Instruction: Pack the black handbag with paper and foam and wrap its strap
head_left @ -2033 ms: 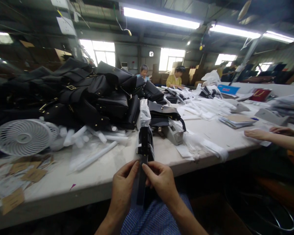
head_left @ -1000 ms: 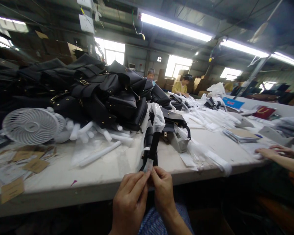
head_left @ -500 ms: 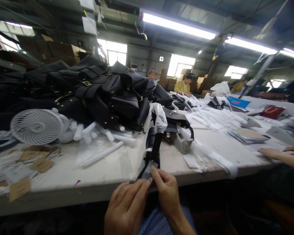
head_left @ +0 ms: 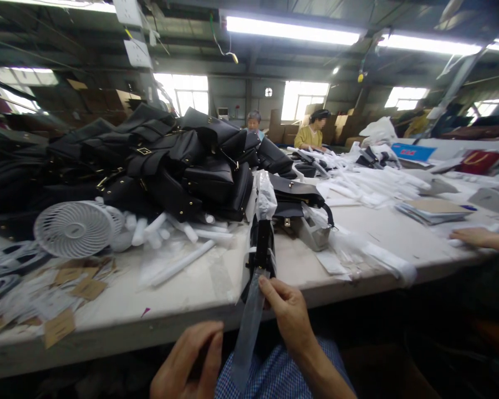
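Observation:
A black handbag (head_left: 263,235) stands on the near edge of the table, with clear wrap around its upper part. From its near end a clear plastic strip (head_left: 248,332) hangs down over the table edge toward my lap. My right hand (head_left: 289,310) pinches the upper part of this strip between thumb and forefinger, close against the bag. Lower and to the left, my left hand (head_left: 191,360) is apart from the strip, its fingers loosely curved and nothing visible in them. The inside of that palm is hidden.
Black bags (head_left: 183,166) are heaped behind, left of centre. A white fan (head_left: 77,230), brown tags (head_left: 60,327) and white foam rolls (head_left: 183,263) lie at left. A tape dispenser (head_left: 316,235) stands right of the bag. A co-worker's hand (head_left: 472,235) rests at far right.
My left hand has come off the strip and moved down and left. The strip now hangs at full length, while my right hand keeps its pinch near the bag. The view has shifted slightly.

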Tool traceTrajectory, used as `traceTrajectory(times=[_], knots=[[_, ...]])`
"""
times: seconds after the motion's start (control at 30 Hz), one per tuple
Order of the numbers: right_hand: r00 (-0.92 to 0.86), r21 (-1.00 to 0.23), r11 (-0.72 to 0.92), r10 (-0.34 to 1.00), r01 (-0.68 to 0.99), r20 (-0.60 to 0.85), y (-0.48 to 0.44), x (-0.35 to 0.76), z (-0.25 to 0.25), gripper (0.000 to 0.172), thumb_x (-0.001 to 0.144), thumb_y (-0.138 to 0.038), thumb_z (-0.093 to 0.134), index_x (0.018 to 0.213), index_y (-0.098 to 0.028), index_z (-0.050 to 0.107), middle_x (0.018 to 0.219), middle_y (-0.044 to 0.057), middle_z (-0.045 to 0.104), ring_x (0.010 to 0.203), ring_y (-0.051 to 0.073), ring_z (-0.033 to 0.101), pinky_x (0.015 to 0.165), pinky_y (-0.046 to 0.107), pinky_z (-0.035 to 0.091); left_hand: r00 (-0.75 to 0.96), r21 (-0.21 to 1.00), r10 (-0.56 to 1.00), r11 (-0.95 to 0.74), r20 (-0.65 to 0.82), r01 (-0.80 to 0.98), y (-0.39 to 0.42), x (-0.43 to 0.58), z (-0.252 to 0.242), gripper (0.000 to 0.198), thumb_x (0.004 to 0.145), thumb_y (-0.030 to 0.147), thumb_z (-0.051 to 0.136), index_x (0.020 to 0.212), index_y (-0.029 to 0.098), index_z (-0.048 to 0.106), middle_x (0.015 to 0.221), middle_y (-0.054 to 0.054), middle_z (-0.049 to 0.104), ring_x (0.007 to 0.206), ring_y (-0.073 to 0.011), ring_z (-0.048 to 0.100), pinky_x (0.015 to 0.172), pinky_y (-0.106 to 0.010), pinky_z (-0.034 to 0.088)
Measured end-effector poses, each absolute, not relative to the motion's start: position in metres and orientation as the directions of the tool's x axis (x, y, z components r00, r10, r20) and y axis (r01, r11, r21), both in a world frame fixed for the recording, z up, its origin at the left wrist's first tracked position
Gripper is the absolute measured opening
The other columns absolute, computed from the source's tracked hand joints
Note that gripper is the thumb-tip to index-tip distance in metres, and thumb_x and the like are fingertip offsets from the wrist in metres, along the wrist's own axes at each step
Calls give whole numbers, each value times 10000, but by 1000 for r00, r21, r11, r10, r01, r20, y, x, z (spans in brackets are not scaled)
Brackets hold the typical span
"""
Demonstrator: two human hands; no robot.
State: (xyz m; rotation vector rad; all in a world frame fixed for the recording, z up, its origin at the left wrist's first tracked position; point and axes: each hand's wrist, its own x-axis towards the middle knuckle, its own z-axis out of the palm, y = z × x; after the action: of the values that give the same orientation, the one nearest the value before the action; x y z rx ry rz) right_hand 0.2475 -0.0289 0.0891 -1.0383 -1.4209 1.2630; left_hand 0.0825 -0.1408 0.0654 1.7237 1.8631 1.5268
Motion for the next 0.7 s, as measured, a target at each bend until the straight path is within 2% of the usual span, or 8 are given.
traceTrajectory(times=[0.03, 0.1, 0.2, 0.27, 0.47, 0.53, 0.6, 0.7], knots=[[-200, -993, 119, 973, 4, 116, -29, 247, 90, 487, 894, -503, 585, 551, -173, 478, 560, -41, 416, 563, 107, 394, 537, 234, 309, -386, 838, 840, -138, 382, 529, -129, 86, 73, 188, 901, 385, 601, 1014, 269, 696, 988, -41, 751, 894, -214, 720, 817, -287, 578], [-199, -992, 126, 972, -9, 125, -29, 246, 90, 478, 889, -500, 591, 555, -168, 507, 561, -39, 428, 563, 107, 398, 532, 230, 317, -302, 968, 942, -74, 147, 240, -104, 98, 84, 280, 887, 471, 602, 1000, 218, 644, 997, -68, 730, 920, -228, 706, 803, -306, 574], [-192, -992, 125, 973, -31, 129, -28, 246, 86, 457, 884, -497, 606, 582, -155, 577, 574, -28, 478, 570, 108, 423, 526, 219, 344, -131, 992, 991, 19, -36, -128, -77, 119, 87, 369, 795, 508, 711, 923, 197, 559, 815, -20, 688, 739, -173, 679, 670, -258, 551], [-185, -992, 114, 975, -61, 124, -28, 246, 84, 435, 872, -503, 627, 627, -144, 641, 606, -7, 547, 590, 118, 470, 531, 214, 380, -94, 964, 990, 74, -100, -254, -70, 127, 83, 410, 751, 491, 765, 913, 193, 534, 743, 19, 647, 624, -118, 620, 573, -203, 499], [-228, -958, -16, 972, -287, 52, -32, 244, 83, 421, 822, -538, 691, 823, -123, 760, 683, 46, 655, 619, 139, 557, 584, 229, 466, -216, 950, 972, 25, -97, -311, -72, 134, 78, 546, 693, 546, 793, 1027, 189, 549, 720, 20, 650, 411, -40, 449, 369, -142, 293], [-265, -942, -37, 963, -333, 56, -32, 243, 82, 413, 831, -535, 686, 862, -131, 761, 700, 43, 655, 642, 142, 575, 626, 237, 485, -287, 955, 957, -38, -50, -294, -71, 135, 79, 568, 685, 536, 801, 1062, 193, 551, 758, -3, 679, 500, -80, 561, 443, -161, 405], [-292, -937, -50, 955, -346, 56, -32, 243, 81, 409, 835, -538, 680, 882, -139, 759, 736, 49, 667, 680, 156, 602, 657, 246, 501, -355, 973, 935, -96, 15, -212, -71, 136, 80, 541, 707, 519, 785, 1076, 192, 562, 840, -40, 715, 722, -154, 676, 638, -214, 527], [-274, -953, -9, 959, -303, 78, -31, 243, 79, 410, 847, -543, 661, 888, -146, 758, 764, 59, 689, 731, 182, 635, 669, 248, 516, -387, 995, 919, -94, 76, -27, -72, 134, 84, 479, 736, 512, 745, 1068, 197, 600, 984, -74, 739, 956, -224, 691, 829, -283, 548]])
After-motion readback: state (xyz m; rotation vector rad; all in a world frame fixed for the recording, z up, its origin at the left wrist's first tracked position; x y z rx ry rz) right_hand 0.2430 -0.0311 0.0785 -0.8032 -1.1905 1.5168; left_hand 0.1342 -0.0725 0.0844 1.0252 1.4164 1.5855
